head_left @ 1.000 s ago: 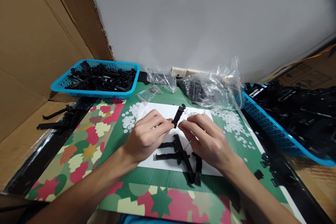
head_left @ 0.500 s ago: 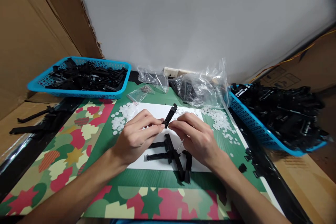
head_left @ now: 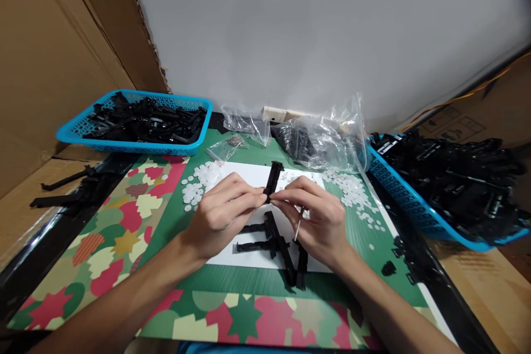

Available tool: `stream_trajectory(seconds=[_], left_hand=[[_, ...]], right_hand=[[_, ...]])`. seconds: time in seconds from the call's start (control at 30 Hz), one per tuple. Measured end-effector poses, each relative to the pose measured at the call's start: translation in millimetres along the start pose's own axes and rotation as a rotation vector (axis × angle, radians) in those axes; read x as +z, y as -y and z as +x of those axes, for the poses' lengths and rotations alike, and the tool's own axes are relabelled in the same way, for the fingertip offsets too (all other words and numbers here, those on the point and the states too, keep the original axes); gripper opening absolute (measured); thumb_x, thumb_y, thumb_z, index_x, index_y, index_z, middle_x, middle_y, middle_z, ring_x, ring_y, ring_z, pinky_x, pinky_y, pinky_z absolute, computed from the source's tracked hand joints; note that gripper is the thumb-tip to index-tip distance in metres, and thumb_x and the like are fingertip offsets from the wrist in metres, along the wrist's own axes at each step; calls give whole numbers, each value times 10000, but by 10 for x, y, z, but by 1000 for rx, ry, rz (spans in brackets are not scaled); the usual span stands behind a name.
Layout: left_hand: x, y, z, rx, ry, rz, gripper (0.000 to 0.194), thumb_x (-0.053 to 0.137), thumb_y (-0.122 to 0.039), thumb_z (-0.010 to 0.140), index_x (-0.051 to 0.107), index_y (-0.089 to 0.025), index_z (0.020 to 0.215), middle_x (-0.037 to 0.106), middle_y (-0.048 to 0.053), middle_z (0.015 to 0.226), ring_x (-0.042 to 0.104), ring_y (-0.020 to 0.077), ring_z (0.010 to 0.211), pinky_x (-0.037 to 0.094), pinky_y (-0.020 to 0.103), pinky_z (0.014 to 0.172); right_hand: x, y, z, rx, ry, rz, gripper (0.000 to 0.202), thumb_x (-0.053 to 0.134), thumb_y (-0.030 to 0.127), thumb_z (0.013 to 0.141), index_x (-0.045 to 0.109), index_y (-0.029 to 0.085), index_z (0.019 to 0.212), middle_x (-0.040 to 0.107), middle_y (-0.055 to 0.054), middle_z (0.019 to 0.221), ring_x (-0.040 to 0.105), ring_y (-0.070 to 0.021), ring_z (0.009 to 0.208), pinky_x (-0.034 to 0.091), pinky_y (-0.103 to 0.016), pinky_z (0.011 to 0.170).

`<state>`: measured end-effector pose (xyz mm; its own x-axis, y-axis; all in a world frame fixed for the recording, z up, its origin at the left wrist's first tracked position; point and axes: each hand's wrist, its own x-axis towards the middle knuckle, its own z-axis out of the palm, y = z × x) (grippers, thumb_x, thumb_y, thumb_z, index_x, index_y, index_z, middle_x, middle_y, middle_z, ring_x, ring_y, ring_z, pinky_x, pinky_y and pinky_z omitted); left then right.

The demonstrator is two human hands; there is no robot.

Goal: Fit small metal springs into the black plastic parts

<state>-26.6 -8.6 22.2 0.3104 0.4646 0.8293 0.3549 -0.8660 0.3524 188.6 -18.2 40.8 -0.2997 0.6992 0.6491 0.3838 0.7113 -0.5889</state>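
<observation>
My left hand [head_left: 226,213] pinches the lower end of a narrow black plastic part [head_left: 274,177], which points up and away over the white sheet [head_left: 224,259]. The thumb and forefinger of my right hand [head_left: 313,213] are pressed together at that same lower end. A thin pale rod [head_left: 298,225] sticks out below my right hand's curled fingers; its kind is unclear. What lies between the fingertips is hidden. Below the hands lie several more black plastic parts [head_left: 282,249] on the sheet.
White discs lie in a left pile [head_left: 197,185] and a right pile [head_left: 352,191]. Blue baskets of black parts stand at left [head_left: 136,149] and right [head_left: 415,207]. Clear plastic bags [head_left: 323,146] rest against the wall. Loose black pieces [head_left: 389,268] lie at the right edge.
The held black part has turned to stand a little more upright. My right hand has tilted, so more of the pale rod shows. The whole view has shifted slightly.
</observation>
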Motion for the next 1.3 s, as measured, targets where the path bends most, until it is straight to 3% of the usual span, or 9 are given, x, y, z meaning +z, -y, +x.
stream_trajectory(seconds=[0.17, 0.3, 0.5, 0.57, 0.67, 0.87, 1.03, 1.3], left_hand=[[26, 20, -9, -20, -7, -6, 143, 701, -32, 966, 714, -174, 969, 780, 54, 897, 671, 168, 826, 569, 316, 724], [35, 14, 20, -63, -36, -2, 135, 725, -41, 955, 710, -174, 965, 776, 39, 877, 681, 164, 811, 567, 310, 727], [46, 1, 43, -212, -57, 35, 132, 821, -161, 921, 740, -173, 1025, 749, 23, 850, 644, 145, 745, 536, 284, 681], [60, 16, 28, -303, -30, 41, 152, 828, -190, 916, 754, -178, 1048, 746, 22, 864, 654, 146, 744, 546, 285, 688], [85, 68, -13, -399, 38, 20, 166, 790, -183, 940, 759, -191, 1103, 777, 44, 982, 696, 160, 785, 582, 302, 730], [125, 177, -89, -443, 224, 40, 187, 719, -144, 974, 736, -199, 1152, 782, 49, 1038, 735, 190, 879, 608, 328, 789], [153, 223, -140, -444, 296, 100, 236, 750, -147, 954, 755, -196, 1184, 776, 62, 1033, 752, 207, 908, 623, 354, 851], [157, 237, -167, -383, 345, 102, 188, 739, -103, 941, 809, -192, 1091, 767, 65, 958, 745, 216, 922, 610, 350, 860]], right_hand=[[-7, 3, 34, 108, 26, 87, 112, 730, 145, 987, 816, 217, 998, 691, -32, 820, 619, -158, 702, 457, -294, 585], [-32, -30, 47, 164, 98, 103, 88, 738, 215, 999, 807, 220, 1053, 601, 1, 757, 541, -147, 679, 417, -296, 600], [-53, -97, 38, 242, 84, 177, 258, 741, 308, 999, 751, 228, 1244, 597, -3, 830, 521, -151, 708, 449, -291, 622], [-80, -146, 47, 260, 74, 179, 246, 701, 328, 1027, 755, 233, 1247, 638, -29, 900, 559, -166, 765, 466, -302, 657], [-138, -255, 59, 265, 82, 179, 235, 587, 342, 1095, 791, 225, 1089, 681, -57, 977, 612, -191, 869, 480, -337, 755], [-174, -450, 126, 280, 93, 218, 400, 473, 415, 1143, 787, 204, 1016, 646, -60, 1022, 594, -193, 921, 469, -357, 856], [-60, -474, 269, 370, 211, 194, 484, 499, 522, 1122, 760, 166, 925, 606, -15, 782, 533, -159, 711, 416, -305, 684], [116, -425, 298, 334, 291, 91, 433, 487, 437, 1137, 688, 172, 860, 629, -6, 759, 560, -150, 681, 401, -293, 684]])
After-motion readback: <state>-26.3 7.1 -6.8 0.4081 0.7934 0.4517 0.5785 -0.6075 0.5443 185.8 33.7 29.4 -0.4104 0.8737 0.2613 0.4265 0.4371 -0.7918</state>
